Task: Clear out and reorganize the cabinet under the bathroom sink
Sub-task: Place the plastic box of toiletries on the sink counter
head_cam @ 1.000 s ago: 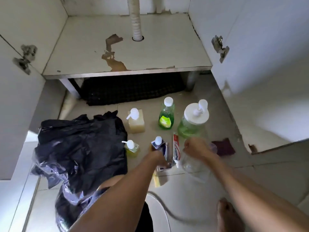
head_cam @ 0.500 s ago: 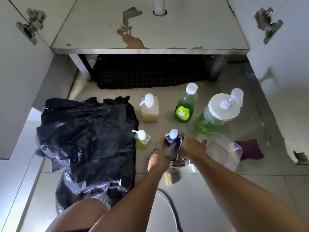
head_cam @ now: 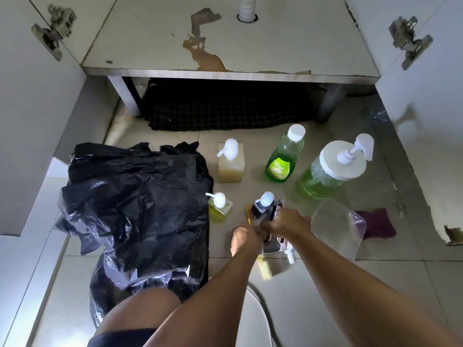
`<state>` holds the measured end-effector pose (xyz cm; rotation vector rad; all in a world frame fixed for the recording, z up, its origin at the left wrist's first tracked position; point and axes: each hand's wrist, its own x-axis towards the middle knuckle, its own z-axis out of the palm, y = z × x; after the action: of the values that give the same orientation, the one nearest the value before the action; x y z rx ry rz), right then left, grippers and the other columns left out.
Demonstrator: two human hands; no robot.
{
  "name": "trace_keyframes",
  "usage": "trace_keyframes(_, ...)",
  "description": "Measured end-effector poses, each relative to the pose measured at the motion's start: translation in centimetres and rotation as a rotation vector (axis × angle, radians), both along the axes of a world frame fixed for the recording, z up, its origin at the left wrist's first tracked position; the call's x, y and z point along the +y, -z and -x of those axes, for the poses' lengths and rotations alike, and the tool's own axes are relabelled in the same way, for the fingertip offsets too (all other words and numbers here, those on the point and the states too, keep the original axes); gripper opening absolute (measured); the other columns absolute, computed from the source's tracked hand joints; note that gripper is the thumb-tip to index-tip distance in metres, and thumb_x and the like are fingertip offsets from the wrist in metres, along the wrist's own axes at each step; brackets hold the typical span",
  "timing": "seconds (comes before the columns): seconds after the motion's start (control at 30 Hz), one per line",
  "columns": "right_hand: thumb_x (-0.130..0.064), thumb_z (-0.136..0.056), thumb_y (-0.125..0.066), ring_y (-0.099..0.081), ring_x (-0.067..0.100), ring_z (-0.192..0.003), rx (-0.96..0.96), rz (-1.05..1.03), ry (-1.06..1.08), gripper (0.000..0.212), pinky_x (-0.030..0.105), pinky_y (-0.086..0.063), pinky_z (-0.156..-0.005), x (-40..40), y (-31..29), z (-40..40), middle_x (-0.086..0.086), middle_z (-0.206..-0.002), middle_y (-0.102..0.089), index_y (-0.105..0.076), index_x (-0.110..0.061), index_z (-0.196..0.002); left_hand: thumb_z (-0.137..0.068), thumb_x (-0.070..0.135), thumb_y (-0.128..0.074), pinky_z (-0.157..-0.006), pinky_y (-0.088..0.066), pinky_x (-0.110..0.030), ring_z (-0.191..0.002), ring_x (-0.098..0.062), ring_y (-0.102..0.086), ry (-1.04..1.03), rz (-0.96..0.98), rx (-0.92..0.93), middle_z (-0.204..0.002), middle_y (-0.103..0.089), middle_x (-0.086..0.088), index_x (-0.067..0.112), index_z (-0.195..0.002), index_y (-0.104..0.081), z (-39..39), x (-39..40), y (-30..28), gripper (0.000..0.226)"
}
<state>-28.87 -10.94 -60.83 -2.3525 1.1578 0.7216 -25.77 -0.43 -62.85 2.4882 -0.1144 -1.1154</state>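
The cabinet shelf (head_cam: 288,46) under the sink holds nothing; its coating is peeled and stained around the drain pipe (head_cam: 246,7). On the tiles in front stand a square beige pump bottle (head_cam: 231,166), a green bottle with a white cap (head_cam: 281,161), a big green pump jar (head_cam: 325,176) and a small yellow pump bottle (head_cam: 220,207). Both hands meet at a dark pump bottle (head_cam: 263,209): my left hand (head_cam: 246,237) grips it from the left and my right hand (head_cam: 288,222) from the right. A thin yellow stick (head_cam: 248,215) shows by my left hand's knuckles.
A crumpled black rubbish bag (head_cam: 135,209) fills the floor at left. A clear plastic container (head_cam: 335,229) and a purple cloth (head_cam: 375,222) lie at right. A toothpaste tube's cap (head_cam: 290,254) and a yellow sponge (head_cam: 264,269) sit under my hands. Both doors stand open.
My right hand left the clear container and came to the dark pump bottle, joining my left hand. My head dropped and moved closer, so the cabinet shelf sits higher in view.
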Motion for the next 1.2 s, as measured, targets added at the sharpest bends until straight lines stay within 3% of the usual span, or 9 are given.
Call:
trace_keyframes(0.2,-0.045,-0.072,-0.055,-0.057,0.022,-0.092,0.070,-0.036,0.006,0.028,0.033,-0.038,-0.084,-0.8,-3.5,1.9,0.000,-0.091,-0.061,-0.058,-0.021,-0.086,-0.089,0.015,-0.046,-0.089,-0.048,-0.034,-0.114,-0.034,-0.057,0.116,-0.036,0.013,-0.122,-0.059,-0.018,0.003,-0.123,-0.052,-0.4,1.6,-1.9,0.037)
trace_keyframes(0.4,-0.044,-0.071,-0.063,-0.052,0.015,-0.057,-0.026,-0.230,0.135,0.029,0.022,-0.039,-0.055,-3.9,-9.3,4.3,0.000,-0.066,-0.062,-0.067,-0.015,-0.069,-0.092,0.007,-0.046,-0.058,-0.056,-0.025,-0.039,-0.006,-0.058,0.232,0.107,0.296,-0.062,-0.061,-0.006,0.006,-0.072,-0.055,1.0,1.3,-5.9,0.023)
trace_keyframes(0.6,-0.044,-0.071,-0.061,-0.055,0.017,-0.061,0.064,-0.209,0.285,0.032,0.024,-0.041,-0.055,-8.1,-9.3,8.7,0.003,-0.072,-0.062,-0.063,-0.013,-0.076,-0.090,0.003,-0.049,-0.068,-0.060,-0.036,-0.060,-0.023,-0.062,0.244,0.349,0.271,-0.079,-0.063,-0.017,0.000,-0.084,-0.061,1.7,-6.1,-7.2,0.014)
trace_keyframes(0.7,-0.049,-0.054,-0.058,-0.063,0.017,-0.073,0.000,-0.173,0.332,0.048,0.026,-0.047,-0.061,-8.7,-6.3,9.9,0.003,-0.080,-0.066,-0.062,-0.013,-0.086,-0.084,0.004,-0.054,-0.080,-0.059,-0.044,-0.085,-0.036,-0.070,0.342,0.321,0.201,-0.093,-0.069,-0.026,-0.008,-0.093,-0.068,3.1,-9.4,-6.5,0.020)
trace_keyframes(0.8,-0.042,-0.072,-0.063,-0.056,0.009,-0.065,-0.007,-0.155,0.382,0.024,0.023,-0.042,-0.056,-8.5,-5.0,10.3,-0.005,-0.070,-0.057,-0.056,-0.020,-0.079,-0.084,0.007,-0.055,-0.084,-0.057,-0.042,-0.098,-0.038,-0.066,0.484,0.231,0.096,-0.106,-0.067,-0.024,-0.002,-0.106,-0.066,4.1,-10.9,-5.0,0.026)
trace_keyframes(0.9,-0.043,-0.077,-0.062,-0.063,0.018,-0.081,0.004,-0.135,0.408,0.027,0.027,-0.051,-0.071,-8.1,-4.2,10.6,0.000,-0.082,-0.063,-0.058,-0.018,-0.086,-0.084,0.004,-0.054,-0.087,-0.053,-0.036,-0.110,-0.034,-0.059,0.520,0.163,0.025,-0.119,-0.061,-0.020,0.000,-0.115,-0.060,4.3,-11.2,-4.0,0.031)
trace_keyframes(1.0,-0.043,-0.074,-0.066,-0.064,0.026,-0.097,-0.041,-0.109,0.471,0.048,0.032,-0.053,-0.080,-8.0,-3.4,10.9,0.005,-0.100,-0.065,-0.050,-0.013,-0.108,-0.087,0.001,-0.049,-0.090,-0.047,-0.035,-0.116,-0.033,-0.053,0.545,0.148,0.034,-0.123,-0.057,-0.020,0.001,-0.093,-0.058,4.3,-11.4,-4.4,0.012)
trace_keyframes(1.07,-0.046,-0.066,-0.067,-0.066,0.029,-0.092,-0.077,-0.094,0.553,0.074,0.035,-0.055,-0.074,-8.2,-2.8,11.3,0.008,-0.102,-0.067,-0.041,-0.016,-0.128,-0.087,-0.001,-0.046,-0.089,-0.048,-0.037,-0.113,-0.035,-0.055,0.565,0.126,0.041,-0.120,-0.058,-0.023,0.008,-0.066,-0.040,4.5,-11.6,-5.0,0.024)
trace_keyframes(1.2,-0.039,-0.077,-0.060,-0.070,0.020,-0.063,-0.084,-0.122,0.562,0.028,0.033,-0.059,-0.069,-8.8,-3.1,12.5,0.003,-0.071,-0.070,-0.062,-0.018,-0.095,-0.084,-0.004,-0.049,-0.084,-0.049,-0.037,-0.113,-0.034,-0.058,0.570,0.152,0.024,-0.116,-0.062,-0.021,0.010,-0.066,-0.049,4.3,-11.7,-5.3,0.022)
